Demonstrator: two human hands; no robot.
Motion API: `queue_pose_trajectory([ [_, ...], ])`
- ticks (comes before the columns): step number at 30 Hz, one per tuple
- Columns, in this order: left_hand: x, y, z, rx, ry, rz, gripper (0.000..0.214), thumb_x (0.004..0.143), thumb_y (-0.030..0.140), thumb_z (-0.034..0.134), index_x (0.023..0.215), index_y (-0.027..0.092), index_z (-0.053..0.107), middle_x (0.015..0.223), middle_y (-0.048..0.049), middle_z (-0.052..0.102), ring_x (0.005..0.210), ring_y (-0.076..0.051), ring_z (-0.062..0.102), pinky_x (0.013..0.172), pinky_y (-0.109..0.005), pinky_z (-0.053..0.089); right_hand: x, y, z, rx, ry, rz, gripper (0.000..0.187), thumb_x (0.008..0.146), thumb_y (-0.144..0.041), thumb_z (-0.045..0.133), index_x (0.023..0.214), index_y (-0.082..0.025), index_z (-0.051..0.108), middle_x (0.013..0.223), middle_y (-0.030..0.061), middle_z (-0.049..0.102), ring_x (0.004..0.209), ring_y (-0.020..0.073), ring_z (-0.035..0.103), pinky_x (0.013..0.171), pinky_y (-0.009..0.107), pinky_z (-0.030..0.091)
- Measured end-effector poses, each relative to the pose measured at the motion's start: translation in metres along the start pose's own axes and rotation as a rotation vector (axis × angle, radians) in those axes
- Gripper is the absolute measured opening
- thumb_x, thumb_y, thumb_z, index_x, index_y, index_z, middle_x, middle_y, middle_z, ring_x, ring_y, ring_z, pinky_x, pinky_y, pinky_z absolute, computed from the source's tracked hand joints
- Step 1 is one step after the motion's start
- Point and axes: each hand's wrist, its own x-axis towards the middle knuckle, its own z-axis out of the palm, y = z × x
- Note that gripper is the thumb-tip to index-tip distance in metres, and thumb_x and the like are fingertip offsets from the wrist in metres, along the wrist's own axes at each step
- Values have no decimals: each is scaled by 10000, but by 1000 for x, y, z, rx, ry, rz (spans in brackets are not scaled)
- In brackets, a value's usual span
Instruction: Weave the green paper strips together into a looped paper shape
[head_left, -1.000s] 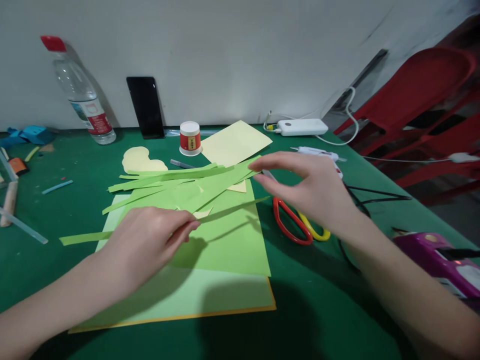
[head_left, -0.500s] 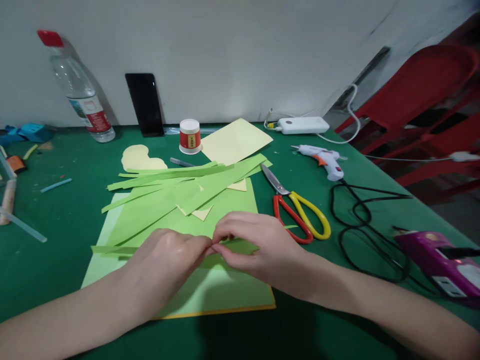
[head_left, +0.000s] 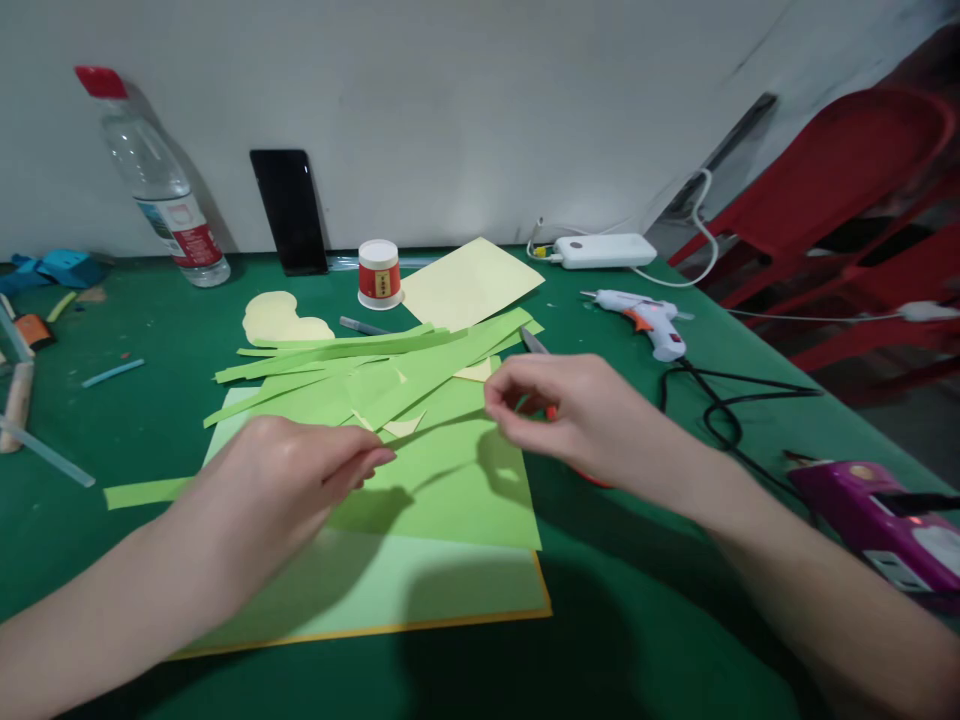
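My left hand [head_left: 281, 480] pinches a long green paper strip [head_left: 139, 492] whose free end sticks out to the left over the green table. My right hand [head_left: 570, 410] pinches the strip's other end at the right, thumb against fingers, above the red and yellow scissors [head_left: 534, 342], which it mostly hides. Between the hands the strip runs lifted over a green paper sheet [head_left: 465, 490]. Behind lies a pile of several cut green strips [head_left: 360, 365].
At the back stand a water bottle [head_left: 161, 195], a black phone [head_left: 289, 210], a small red and white cup [head_left: 379, 273], a pale yellow sheet [head_left: 469, 283] and a power bank [head_left: 606, 250]. A glue gun [head_left: 643, 318] with black cable lies right; a purple device [head_left: 874, 515] sits at the right edge.
My hands had met in the middle pinching the strip; now they have drawn apart along it, the left hand moving left and the right hand up and right over the scissors.
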Motion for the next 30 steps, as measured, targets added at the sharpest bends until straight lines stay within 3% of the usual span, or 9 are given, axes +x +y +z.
queue_pose_trajectory([
  [4, 3, -8, -9, -148, 23, -58, 270, 855, 266, 446, 711, 174, 655, 527, 34, 657, 384, -63, 544, 375, -155, 317, 6, 23, -19, -45, 25, 103, 91, 715, -117, 524, 643, -171, 531, 619, 7, 602, 540, 107, 546, 513, 215, 421],
  [9, 10, -9, -9, -307, -76, -239, 255, 846, 308, 475, 667, 188, 609, 554, 52, 629, 420, -63, 494, 400, -167, 322, 15, 47, -29, -59, 116, 338, 90, 732, -163, 531, 651, -153, 568, 566, 16, 599, 506, 124, 559, 528, 258, 432],
  [12, 16, -4, -2, -611, -139, -334, 297, 875, 328, 416, 647, 171, 523, 568, 37, 608, 510, -88, 545, 502, -187, 421, 21, 47, -17, 239, 81, 386, 45, 687, -173, 605, 716, -139, 602, 628, 22, 630, 537, 128, 583, 534, 262, 471],
  [15, 20, 0, 9, -1035, -262, -437, 292, 895, 344, 381, 676, 170, 465, 580, 38, 596, 520, -93, 585, 553, -208, 472, 21, 34, 5, 663, -127, 344, 242, 628, -188, 697, 855, -134, 629, 676, 14, 657, 539, 109, 588, 545, 255, 501],
  [18, 21, 2, 18, -1272, -377, -500, 294, 901, 362, 378, 696, 168, 458, 560, 40, 586, 476, -89, 581, 524, -206, 467, 16, 17, 26, 958, -228, 267, 366, 672, -246, 698, 1016, -157, 608, 680, -3, 662, 511, 79, 569, 542, 235, 501],
  [24, 18, 6, 23, -1338, -454, -447, 248, 896, 378, 411, 784, 170, 484, 629, 34, 607, 550, -81, 596, 554, -192, 462, 5, 0, 38, 1110, -141, 258, 137, 718, -213, 665, 841, -153, 668, 607, -32, 613, 495, 43, 531, 505, 167, 456],
  [30, 14, 10, 27, -1243, -373, -413, 236, 871, 373, 465, 832, 158, 556, 699, 24, 611, 590, -67, 592, 549, -168, 455, 4, -3, 37, 1139, -147, 271, 113, 664, -156, 699, 774, -147, 673, 629, -25, 622, 528, 48, 530, 507, 156, 453],
])
